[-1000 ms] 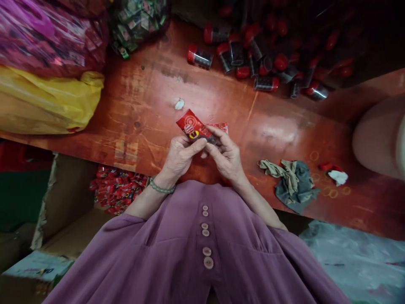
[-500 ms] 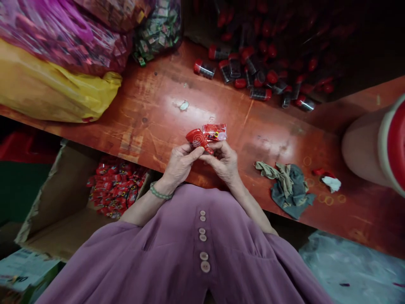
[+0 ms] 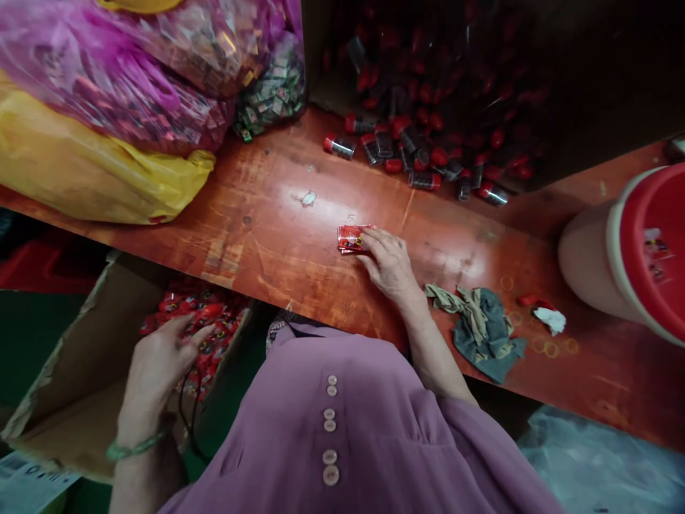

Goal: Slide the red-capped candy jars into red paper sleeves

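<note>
The right hand (image 3: 389, 265) rests on the red-brown table (image 3: 278, 235), and its fingertips press on a small stack of red sachets (image 3: 352, 238) that lies flat on the wood. The fingers lie over the right end of the stack; the grip is narrow and flat on top of the sachets, so it touches and pins them rather than closing around them.

The left hand (image 3: 158, 364) is low on the left side, over an open cardboard box (image 3: 69, 371) that stands below the table edge. In the box there is a heap of the same red sachets (image 3: 206, 318). The fingers are spread wide and loose above the near edge of this heap, and I cannot tell whether they touch it; nothing is held. A green bead bracelet (image 3: 133, 448) sits on this wrist.

Near the right forearm a crumpled grey and beige cloth (image 3: 481, 328) lies on the table, and beside it some thin rubber bands (image 3: 551, 348) and a small white scrap (image 3: 550, 319). At the right edge stands a pale bucket with a red lid (image 3: 642, 250). At the far side many small jars with red caps (image 3: 422, 153) are piled up. At the left, a yellow plastic bag (image 3: 90, 175) and a pink bag (image 3: 123, 78) of packets lie on the table.
</note>
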Demonstrator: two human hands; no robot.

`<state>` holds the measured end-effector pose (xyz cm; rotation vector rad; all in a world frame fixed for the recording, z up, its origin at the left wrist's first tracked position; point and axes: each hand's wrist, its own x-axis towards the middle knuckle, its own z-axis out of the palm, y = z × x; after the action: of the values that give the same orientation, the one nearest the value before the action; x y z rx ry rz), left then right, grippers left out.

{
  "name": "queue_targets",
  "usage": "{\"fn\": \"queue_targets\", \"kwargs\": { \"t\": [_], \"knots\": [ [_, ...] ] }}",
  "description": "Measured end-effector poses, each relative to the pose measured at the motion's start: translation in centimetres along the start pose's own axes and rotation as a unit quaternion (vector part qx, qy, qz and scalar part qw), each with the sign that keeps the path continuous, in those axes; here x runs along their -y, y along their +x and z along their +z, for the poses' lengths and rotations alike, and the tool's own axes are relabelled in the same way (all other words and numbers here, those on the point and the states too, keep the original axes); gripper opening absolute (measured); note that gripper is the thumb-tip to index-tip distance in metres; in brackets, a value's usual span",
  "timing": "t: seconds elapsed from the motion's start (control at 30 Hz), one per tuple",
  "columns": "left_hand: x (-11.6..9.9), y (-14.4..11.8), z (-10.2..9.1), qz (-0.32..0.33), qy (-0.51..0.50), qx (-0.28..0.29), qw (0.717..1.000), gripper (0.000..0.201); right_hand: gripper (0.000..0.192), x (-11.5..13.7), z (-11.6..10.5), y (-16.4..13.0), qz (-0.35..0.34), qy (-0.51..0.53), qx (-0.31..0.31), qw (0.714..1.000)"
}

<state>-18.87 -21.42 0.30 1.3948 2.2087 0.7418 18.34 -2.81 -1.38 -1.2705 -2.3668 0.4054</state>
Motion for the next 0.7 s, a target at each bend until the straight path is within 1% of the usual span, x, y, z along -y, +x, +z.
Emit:
{"fn": "queue_targets", "kwargs": {
  "t": [0.03,0.07,0.1,0.13,0.17,0.2,0.23,0.27,0.3,0.33,0.37,0.4,0.47,0.5,0.57,0.63,0.67,0.7],
  "knots": [
    [0.5,0.0,-0.1,0.032,0.053,-0.06,0.996,0.027,0.035,-0.5,0.2,0.1,-0.001,-0.021,0.013,1.0],
    [0.3,0.2,0.3,0.062,0.097,-0.115,0.987,0.033,0.032,-0.8,0.5,0.2,-0.003,-0.037,0.024,0.999],
    [-0.5,0.5,1.0,0.09,0.128,-0.146,0.977,0.038,0.03,-1.1,0.7,0.2,-0.005,-0.05,0.032,0.998],
    [-1.8,1.0,2.1,0.123,0.142,-0.158,0.969,0.039,0.03,-1.2,1.0,0.3,-0.007,-0.059,0.038,0.997],
    [-3.6,1.6,3.5,0.17,0.127,-0.15,0.966,0.037,0.03,-1.4,1.2,0.3,-0.01,-0.068,0.041,0.997],
    [-5.7,2.3,5.2,0.224,0.092,-0.116,0.963,0.034,0.031,-1.4,1.5,0.3,-0.013,-0.077,0.043,0.996],
    [-7.9,3.1,7.2,0.291,0.055,-0.085,0.951,0.03,0.031,-1.5,1.7,0.4,-0.017,-0.084,0.045,0.995],
    [-10.1,3.9,9.2,0.353,0.025,-0.06,0.934,0.029,0.032,-1.5,1.9,0.4,-0.021,-0.089,0.048,0.995],
    [-12.0,4.8,11.1,0.397,0.01,-0.039,0.917,0.03,0.032,-1.4,2.1,0.5,-0.025,-0.092,0.05,0.994],
    [-13.7,5.7,13.0,0.43,0.012,-0.014,0.903,0.032,0.032,-1.4,2.2,0.5,-0.029,-0.091,0.052,0.994],
    [-15.0,6.4,14.6,0.453,0.017,0.0,0.891,0.035,0.031,-1.3,2.2,0.5,-0.031,-0.085,0.054,0.994],
    [-15.9,7.1,16.0,0.465,0.027,0.012,0.885,0.036,0.031,-1.3,2.1,0.6,-0.029,-0.076,0.056,0.995],
    [-16.8,8.1,17.9,0.478,0.048,0.029,0.877,0.038,0.027,-1.3,1.3,0.7,-0.016,-0.039,0.063,0.997],
    [-16.8,8.4,18.5,0.482,0.054,0.031,0.874,0.037,0.024,-1.3,0.6,1.0,-0.009,-0.008,0.074,0.997],
    [-16.5,8.7,19.0,0.491,0.057,0.029,0.869,0.038,0.02,-1.5,-1.1,2.2,0.003,0.071,0.123,0.99],
    [-16.2,8.9,19.1,0.495,0.043,0.022,0.868,0.039,0.018,-1.7,-2.6,4.7,0.012,0.13,0.193,0.972],
    [-16.1,9.0,19.0,0.494,0.033,0.019,0.869,0.039,0.018,-1.8,-3.0,6.5,0.024,0.134,0.22,0.966],
    [-16.2,9.1,19.0,0.493,0.023,0.018,0.87,0.037,0.02,-1.9,-3.2,8.5,0.039,0.103,0.204,0.973]
  ]
}}
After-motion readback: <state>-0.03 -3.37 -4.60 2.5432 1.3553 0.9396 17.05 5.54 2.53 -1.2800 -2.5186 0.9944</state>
